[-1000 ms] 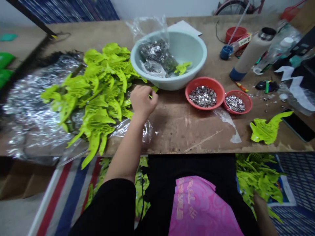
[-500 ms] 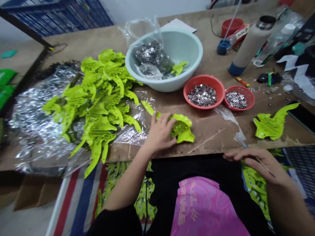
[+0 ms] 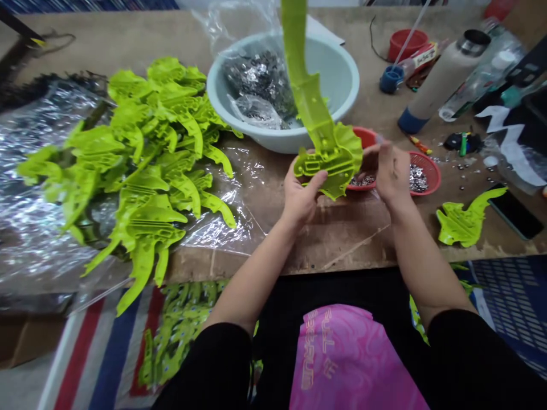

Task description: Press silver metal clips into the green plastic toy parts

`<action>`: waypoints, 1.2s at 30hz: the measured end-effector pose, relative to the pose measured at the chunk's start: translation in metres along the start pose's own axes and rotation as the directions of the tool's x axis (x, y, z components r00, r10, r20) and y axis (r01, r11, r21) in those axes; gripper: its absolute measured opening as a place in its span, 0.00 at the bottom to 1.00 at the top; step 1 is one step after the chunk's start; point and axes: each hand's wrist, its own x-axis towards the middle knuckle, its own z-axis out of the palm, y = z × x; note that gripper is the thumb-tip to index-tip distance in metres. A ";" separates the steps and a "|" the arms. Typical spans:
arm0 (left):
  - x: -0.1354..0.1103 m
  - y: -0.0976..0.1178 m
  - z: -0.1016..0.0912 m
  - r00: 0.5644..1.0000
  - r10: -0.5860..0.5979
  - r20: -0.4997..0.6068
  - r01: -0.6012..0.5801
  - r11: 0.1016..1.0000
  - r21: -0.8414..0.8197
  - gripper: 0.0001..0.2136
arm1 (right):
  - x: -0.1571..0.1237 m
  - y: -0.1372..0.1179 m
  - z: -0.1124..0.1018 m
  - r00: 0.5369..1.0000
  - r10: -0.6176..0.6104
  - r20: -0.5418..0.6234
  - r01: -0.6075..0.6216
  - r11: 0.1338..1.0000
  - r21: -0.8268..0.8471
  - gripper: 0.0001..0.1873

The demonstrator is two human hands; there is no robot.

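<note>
Head view: we hold a lime-green plastic piece [image 3: 327, 156] up above the worktop [image 3: 342, 233], its long stem pointing far. Our left hand [image 3: 301, 196] cradles it from below, thumb pressed on top; our right hand [image 3: 391, 171] reaches its edge, though we cannot tell whether those fingers pinch. Most pieces seem to be waiting in a big heap [image 3: 141, 159] on the left, with one lone piece [image 3: 461, 225] on the right. A red basket [image 3: 429, 171] of silver discs sits just beyond our right hand.
</note>
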 end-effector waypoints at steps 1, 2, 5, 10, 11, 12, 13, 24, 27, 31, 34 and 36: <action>0.006 -0.003 -0.001 1.000 -0.024 -0.017 0.023 0.998 -0.053 0.36 | 0.017 0.006 -0.002 1.000 0.009 0.025 -0.006 0.994 -0.112 0.28; 0.009 -0.005 -0.003 0.999 -0.043 -0.018 0.041 0.994 -0.097 0.38 | 0.032 0.011 -0.004 0.997 0.031 0.072 -0.015 0.974 -0.224 0.19; 0.012 0.000 -0.011 0.993 -0.106 0.042 0.112 0.979 -0.168 0.35 | 0.058 0.019 -0.002 0.922 0.122 0.366 0.084 0.863 -0.498 0.06; 0.008 0.005 -0.018 0.980 -0.156 0.126 0.179 0.964 -0.194 0.28 | 0.064 0.022 0.000 0.898 0.125 0.423 0.125 0.848 -0.515 0.12; 0.009 0.005 -0.018 0.981 -0.143 0.130 0.166 0.968 -0.189 0.26 | 0.063 0.022 0.001 0.906 0.120 0.405 0.114 0.853 -0.509 0.12; 0.009 0.003 -0.017 0.983 -0.127 0.136 0.151 0.972 -0.182 0.25 | 0.063 0.021 0.002 0.910 0.120 0.398 0.109 0.854 -0.508 0.14; 0.010 0.002 -0.016 0.984 -0.112 0.141 0.136 0.975 -0.174 0.23 | 0.063 0.021 0.004 0.907 0.124 0.402 0.112 0.850 -0.514 0.15; 0.008 -0.003 -0.014 0.993 -0.066 0.102 0.080 0.986 -0.147 0.26 | 0.036 0.020 -0.015 1.000 0.000 0.013 0.001 0.998 -0.067 0.05; 0.002 -0.002 -0.008 0.996 -0.024 0.085 0.040 0.980 -0.193 0.26 | 0.019 0.022 -0.005 0.997 -0.028 -0.079 0.043 0.979 0.198 0.10; -0.005 -0.007 -0.001 0.993 0.046 0.107 -0.021 0.975 -0.220 0.25 | 0.006 0.024 0.013 0.981 -0.140 -0.136 0.183 0.900 0.397 0.23; -0.007 -0.016 -0.003 0.983 0.092 0.156 -0.069 0.987 -0.148 0.27 | -0.003 0.020 0.024 0.974 -0.185 -0.132 0.226 0.842 0.489 0.27; -0.007 -0.022 -0.005 0.973 0.122 0.198 -0.100 0.988 -0.117 0.26 | -0.011 0.014 0.032 0.977 -0.183 -0.111 0.214 0.824 0.524 0.26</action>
